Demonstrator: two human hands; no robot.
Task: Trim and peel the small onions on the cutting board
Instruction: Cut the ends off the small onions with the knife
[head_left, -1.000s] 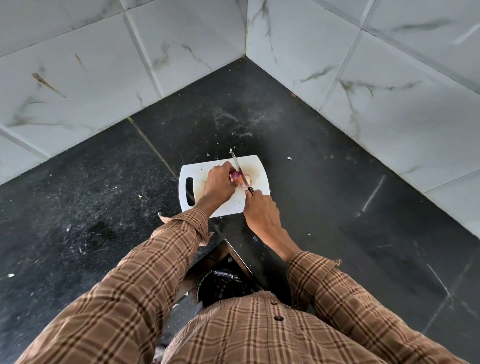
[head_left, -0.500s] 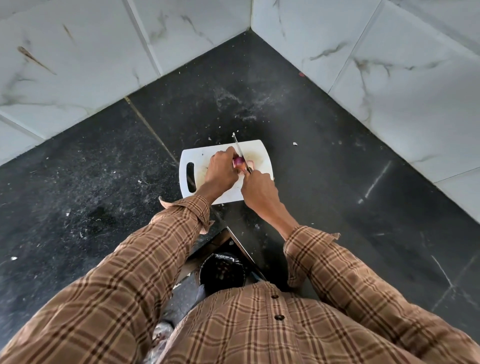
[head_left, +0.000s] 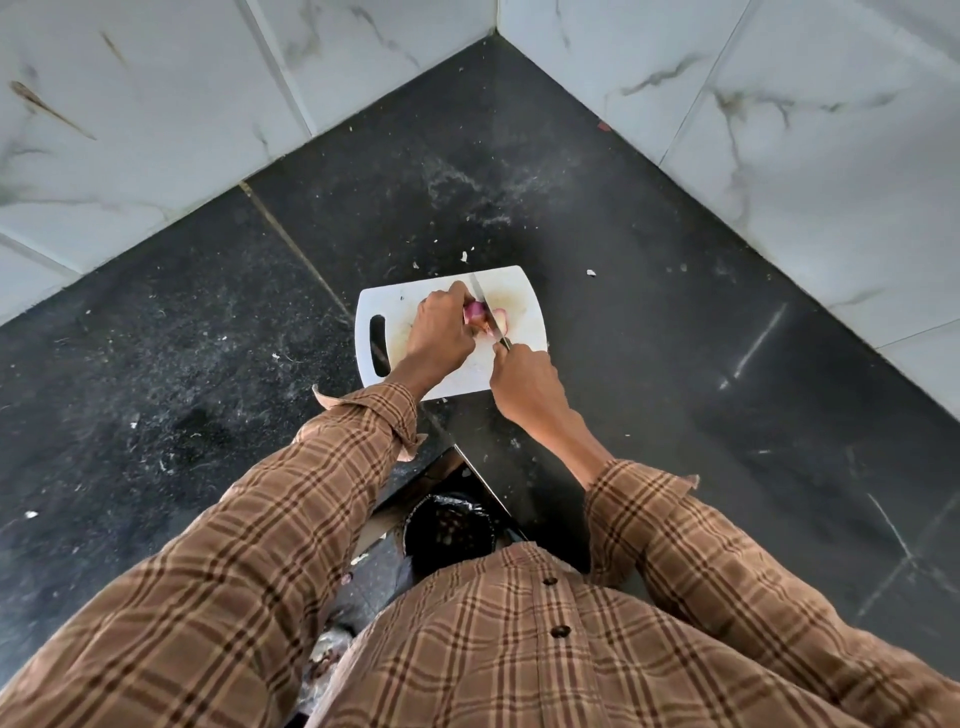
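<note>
Centrally in the frame, a white cutting board (head_left: 514, 291) lies on the dark speckled surface (head_left: 649, 322), with pale scraps (head_left: 464, 255) scattered just above it. Marble-look wall tiles (head_left: 831, 130) fill the upper corners. Below the board, a dark bin (head_left: 449, 530) holds contents too dim to identify. The left hand (head_left: 439, 332) grips a small purple onion (head_left: 475, 313), partly hiding it; the right hand (head_left: 524, 382) holds a knife (head_left: 485, 312) whose handle is covered.

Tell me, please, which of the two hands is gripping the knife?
The right hand grips the knife by its handle, blade across the onion. The left hand carries no tool; it only steadies that onion on the cutting board.
</note>
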